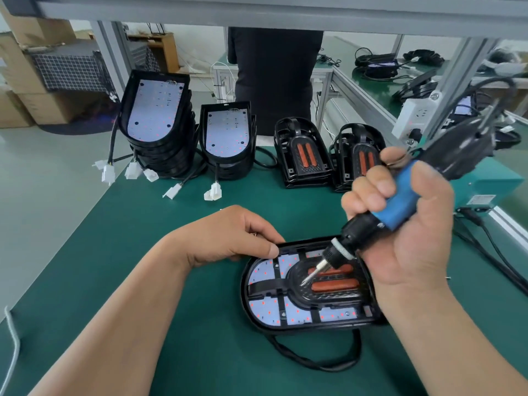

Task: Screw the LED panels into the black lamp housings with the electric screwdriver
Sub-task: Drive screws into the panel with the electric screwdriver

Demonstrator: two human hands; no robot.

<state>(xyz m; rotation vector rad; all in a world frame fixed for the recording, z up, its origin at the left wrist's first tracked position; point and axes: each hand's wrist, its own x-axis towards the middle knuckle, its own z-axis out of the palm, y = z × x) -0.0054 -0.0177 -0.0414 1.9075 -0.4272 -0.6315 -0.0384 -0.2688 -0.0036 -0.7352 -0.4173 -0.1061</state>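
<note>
Roughly at the middle of the green bench mat (137, 252) lies the black oval plastic lamp housing (285, 329), flat and open side up. Bare mat stretches to its left and in front, right out to the mat's slanting left edge. Inside the housing sits the white LED panel (265, 310), matt and dotted with red. It is crossed by the ribs of a black inner frame (265, 287) whose domed centre carries two orange strips (334, 284).

The left hand (228, 235) holds the housing's far rim, thumb laid along the edge and fingers curled behind it. The right hand (411, 224) is clamped round the blue grip of the electric screwdriver (400, 201), which tilts down to the left. Its thin steel bit ends over the dome beside the strips (whether it touches, I cannot tell). The right wrist hides the housing's right end. A black cable (314, 364) loops out from under the housing towards the near edge.

Along the far edge stand two stacks of housings with panels (155, 121), with white plug connectors (211, 192) trailing from them, and two stacks of bare black frames (303, 155). Beyond them a person in dark clothes (274, 75) is cut off above the shoulders by the grey metal rail (257, 12). The screwdriver's upper body is blurred.
</note>
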